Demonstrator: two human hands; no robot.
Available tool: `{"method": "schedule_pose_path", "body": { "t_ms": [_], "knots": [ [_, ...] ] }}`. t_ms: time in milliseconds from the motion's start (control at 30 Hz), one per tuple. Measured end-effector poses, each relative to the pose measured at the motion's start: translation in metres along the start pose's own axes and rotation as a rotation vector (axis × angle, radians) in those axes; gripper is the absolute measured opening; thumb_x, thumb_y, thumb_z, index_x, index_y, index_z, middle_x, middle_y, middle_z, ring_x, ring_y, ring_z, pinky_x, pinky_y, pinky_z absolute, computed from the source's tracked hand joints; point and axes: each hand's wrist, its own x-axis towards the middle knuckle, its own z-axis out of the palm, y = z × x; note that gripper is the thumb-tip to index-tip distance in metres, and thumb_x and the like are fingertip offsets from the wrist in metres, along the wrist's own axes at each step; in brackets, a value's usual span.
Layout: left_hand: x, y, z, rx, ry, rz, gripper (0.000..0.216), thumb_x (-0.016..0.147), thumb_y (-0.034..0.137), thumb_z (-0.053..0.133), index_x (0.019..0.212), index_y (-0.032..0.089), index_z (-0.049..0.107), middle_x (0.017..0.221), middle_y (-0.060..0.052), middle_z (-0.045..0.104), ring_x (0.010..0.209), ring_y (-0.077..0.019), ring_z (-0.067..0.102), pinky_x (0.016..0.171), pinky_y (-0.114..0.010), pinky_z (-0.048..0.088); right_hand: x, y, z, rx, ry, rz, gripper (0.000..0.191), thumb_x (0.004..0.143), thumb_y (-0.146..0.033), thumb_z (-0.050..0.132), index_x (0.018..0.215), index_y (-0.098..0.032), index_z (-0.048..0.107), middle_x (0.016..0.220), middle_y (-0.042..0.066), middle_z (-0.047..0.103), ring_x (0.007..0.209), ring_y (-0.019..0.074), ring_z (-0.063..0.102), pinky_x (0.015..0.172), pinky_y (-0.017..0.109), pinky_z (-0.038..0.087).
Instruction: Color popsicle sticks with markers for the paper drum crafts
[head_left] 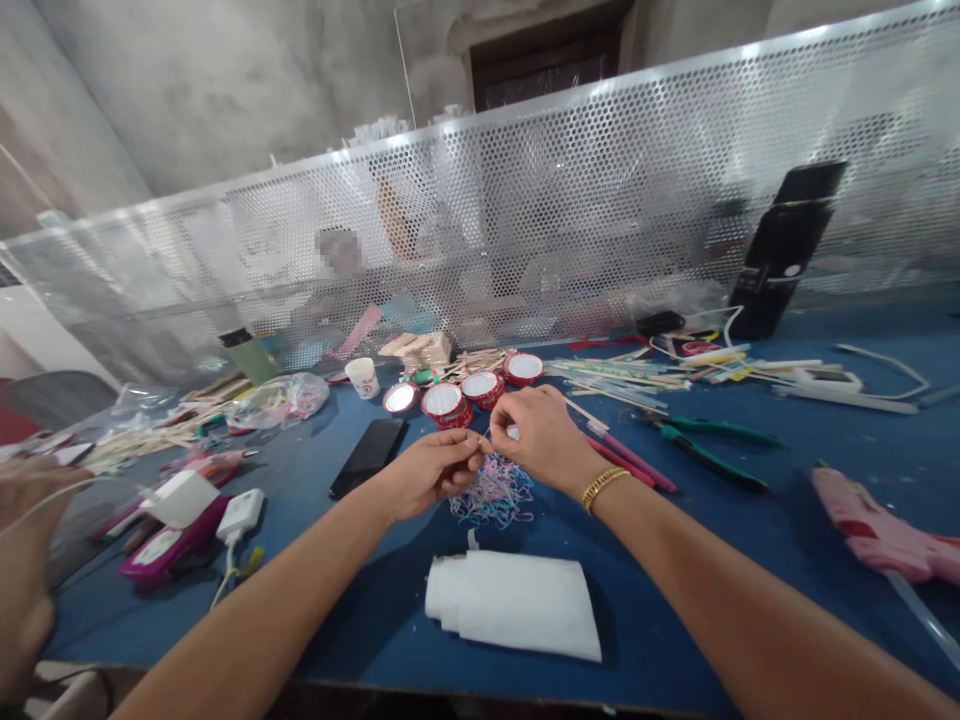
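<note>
My left hand (439, 470) and my right hand (541, 432) meet over the middle of the table, both with fingertips pinched together. Whatever they pinch is too small to make out. Right below them lies a tangled pile of thin pastel strands (495, 493), partly covered by my fingers. Just beyond stand several red round containers (448, 405) with white tops. A folded white cloth or paper (517, 603) lies nearer to me. Left of my left hand is a black phone (369, 457).
Pliers with green handles (709, 455) and a pink glue gun (885, 525) lie at right. A purple power strip (172, 540) with chargers sits at left, near another person's hand (30, 560). A paper cup (363, 378) and a perforated metal screen (525, 210) stand behind.
</note>
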Motion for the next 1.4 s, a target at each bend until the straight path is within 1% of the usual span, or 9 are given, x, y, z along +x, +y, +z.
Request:
{"method": "schedule_pose_path", "body": {
  "t_ms": [233,333,467,633,733,933,1033,1200,1400],
  "knots": [
    [0.002,-0.005,-0.005,-0.050,0.015,0.120,0.030,0.077,0.033,0.076,0.103,0.020,0.074,0.077,-0.002,0.059,0.060,-0.0069,0.048,0.052,-0.020,0.031,0.002,0.005,0.004,0.153,-0.043,0.017,0.010,0.085,-0.023,0.057,0.080,-0.018,0.064,0.081,0.003,0.070,0.079,0.0177,0.061,0.082,0.034,0.037],
    [0.004,-0.008,-0.006,-0.008,0.081,0.204,0.047,0.077,0.035,0.076,0.122,0.023,0.069,0.073,0.000,0.062,0.051,-0.0050,0.044,0.050,-0.021,0.027,0.001,0.008,0.008,0.337,-0.085,0.040,0.013,0.089,-0.024,0.055,0.084,-0.017,0.065,0.085,0.005,0.072,0.077,0.0156,0.063,0.072,0.029,0.043],
    [0.004,-0.004,-0.008,0.104,0.212,0.296,0.060,0.076,0.037,0.077,0.132,0.024,0.062,0.072,0.000,0.065,0.049,-0.0052,0.042,0.049,-0.022,0.025,0.000,0.009,0.007,0.444,-0.081,0.039,0.010,0.088,-0.019,0.058,0.094,-0.018,0.066,0.093,0.004,0.074,0.085,0.0160,0.067,0.078,0.029,0.047],
    [0.006,-0.001,-0.010,0.344,0.298,0.339,0.063,0.067,0.033,0.082,0.126,0.018,0.067,0.085,-0.004,0.071,0.073,-0.0125,0.057,0.064,-0.025,0.040,0.003,0.017,-0.013,-0.050,-0.076,0.149,0.017,0.088,-0.025,0.057,0.098,-0.023,0.071,0.097,0.005,0.075,0.098,0.0255,0.064,0.092,0.043,0.039],
    [0.009,-0.003,-0.011,0.528,0.298,0.317,0.066,0.064,0.032,0.083,0.126,0.017,0.066,0.108,-0.008,0.072,0.078,-0.0154,0.059,0.069,-0.029,0.045,0.003,0.026,-0.020,-0.329,-0.218,0.259,0.023,0.089,-0.033,0.054,0.102,-0.024,0.071,0.104,0.009,0.074,0.108,0.0327,0.060,0.096,0.052,0.032],
    [0.011,0.000,-0.014,0.806,0.306,0.347,0.049,0.065,0.035,0.082,0.111,0.022,0.073,0.113,-0.007,0.074,0.107,-0.0270,0.063,0.089,-0.037,0.046,-0.005,0.028,-0.010,-0.347,-0.405,0.217,0.049,0.076,-0.041,0.063,0.121,-0.023,0.064,0.114,0.014,0.071,0.113,0.0380,0.058,0.095,0.054,0.032],
    [0.011,-0.001,-0.017,0.737,0.266,0.327,0.048,0.067,0.033,0.081,0.113,0.021,0.071,0.119,-0.007,0.072,0.113,-0.0271,0.062,0.094,-0.039,0.045,-0.007,0.023,-0.005,-0.349,-0.441,0.206,0.059,0.077,-0.040,0.061,0.131,-0.018,0.058,0.121,0.019,0.067,0.118,0.0398,0.055,0.097,0.056,0.030],
    [0.012,-0.009,-0.024,0.328,0.110,0.254,0.040,0.082,0.044,0.069,0.111,0.018,0.071,0.114,-0.010,0.073,0.109,-0.0223,0.063,0.097,-0.037,0.043,-0.007,0.024,-0.001,-0.333,-0.453,0.224,0.066,0.078,-0.044,0.061,0.136,-0.016,0.052,0.122,0.020,0.067,0.119,0.0413,0.054,0.098,0.059,0.029],
    [0.013,-0.010,-0.026,0.220,0.148,0.206,0.041,0.081,0.049,0.069,0.106,0.017,0.074,0.105,-0.012,0.075,0.102,-0.0228,0.065,0.095,-0.039,0.044,-0.004,0.028,-0.001,-0.285,-0.387,0.231,0.062,0.076,-0.043,0.067,0.132,-0.019,0.054,0.125,0.017,0.066,0.121,0.0407,0.054,0.100,0.059,0.030]
  ]
}}
